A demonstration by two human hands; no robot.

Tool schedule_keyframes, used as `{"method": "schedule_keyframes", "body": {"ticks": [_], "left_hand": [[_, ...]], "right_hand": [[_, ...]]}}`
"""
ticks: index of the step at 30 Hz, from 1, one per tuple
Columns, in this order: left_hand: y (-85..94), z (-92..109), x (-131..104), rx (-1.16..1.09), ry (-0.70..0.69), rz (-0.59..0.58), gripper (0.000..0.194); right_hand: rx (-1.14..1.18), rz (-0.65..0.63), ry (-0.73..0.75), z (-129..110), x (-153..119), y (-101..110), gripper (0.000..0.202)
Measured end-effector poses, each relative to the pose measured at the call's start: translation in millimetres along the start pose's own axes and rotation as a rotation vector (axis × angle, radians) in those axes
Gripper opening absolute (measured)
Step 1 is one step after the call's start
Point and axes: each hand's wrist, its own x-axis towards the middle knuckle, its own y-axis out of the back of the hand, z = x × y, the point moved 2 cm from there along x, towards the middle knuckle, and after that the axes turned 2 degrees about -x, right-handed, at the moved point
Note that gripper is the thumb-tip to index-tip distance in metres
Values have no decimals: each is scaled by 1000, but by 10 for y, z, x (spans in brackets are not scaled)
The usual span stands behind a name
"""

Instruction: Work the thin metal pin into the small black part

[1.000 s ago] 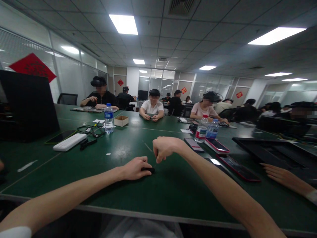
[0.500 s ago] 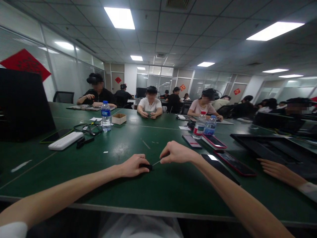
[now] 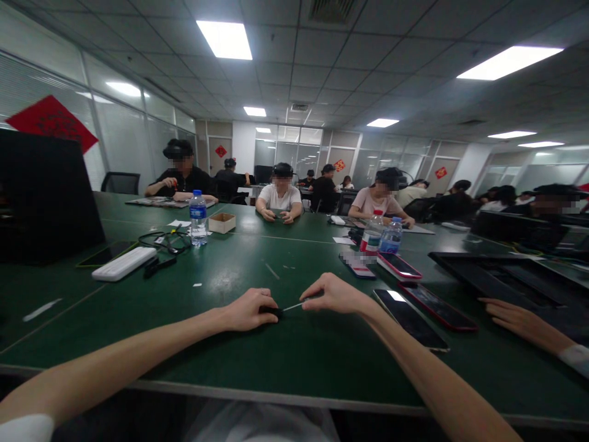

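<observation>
My left hand [image 3: 251, 310] rests on the green table [image 3: 221, 356], closed around a small black block [image 3: 276, 312]. Most of the block is hidden by the fingers. To its right, my right hand [image 3: 334, 293] pinches a thin, screwdriver-like tool whose straight metal shaft [image 3: 293, 306] slants down to the block's right end. The tool's grip is mostly covered by my fingers. At this size I cannot tell whether the tip is inside the block or only touching it.
Phones [image 3: 409, 318] and bottles [image 3: 390, 236] stand or lie to the right, near a black tray-like frame [image 3: 483, 270] and another person's hand [image 3: 519, 322]. On the left are a white power bank [image 3: 124, 264], cables [image 3: 165, 241], a bottle [image 3: 198, 218] and a small box [image 3: 222, 223].
My right hand has shifted slightly right and down, and more of the metal shaft shows. The left hand stays around the block. The view has tipped up a little.
</observation>
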Motion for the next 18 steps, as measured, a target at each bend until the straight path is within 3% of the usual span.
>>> {"method": "schedule_keyframes", "body": {"ticks": [10, 18], "left_hand": [[14, 2, -14, 33, -41, 3, 27], [230, -193, -76, 241, 47, 34, 31]], "right_hand": [[69, 32, -31, 185, -22, -68, 42], [-73, 238, -77, 387, -7, -85, 37]]}}
